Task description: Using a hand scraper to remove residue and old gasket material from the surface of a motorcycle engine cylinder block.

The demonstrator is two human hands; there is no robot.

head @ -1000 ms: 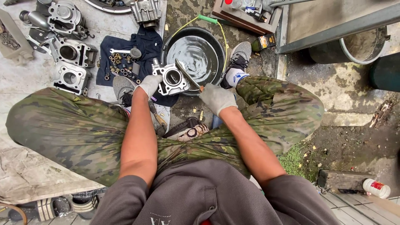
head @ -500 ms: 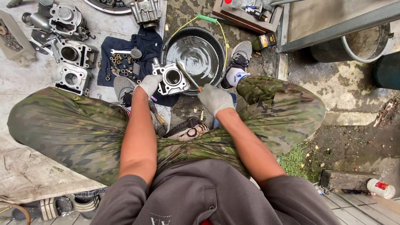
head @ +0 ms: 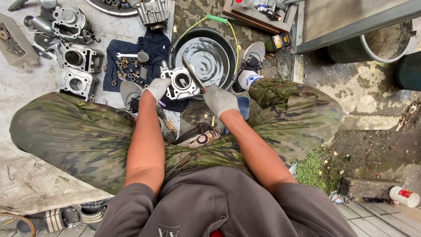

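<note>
Engine cylinder block [head: 182,82], grey cast metal with an open round bore, was held over the near rim of the black basin [head: 228,52] of liquid. My gloved left hand [head: 156,89] had its fingers clamped on the block's left side. My gloved right hand [head: 220,101] was closed around a thin tool [head: 191,72] whose tip rested on the block. Two further cylinder blocks [head: 78,70] lay on the concrete to the left; small parts sat on a dark blue cloth [head: 151,48].

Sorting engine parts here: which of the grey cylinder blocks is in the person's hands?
The cylinder block over the black basin, gripped by the left hand; the others lie on the ground.
</note>
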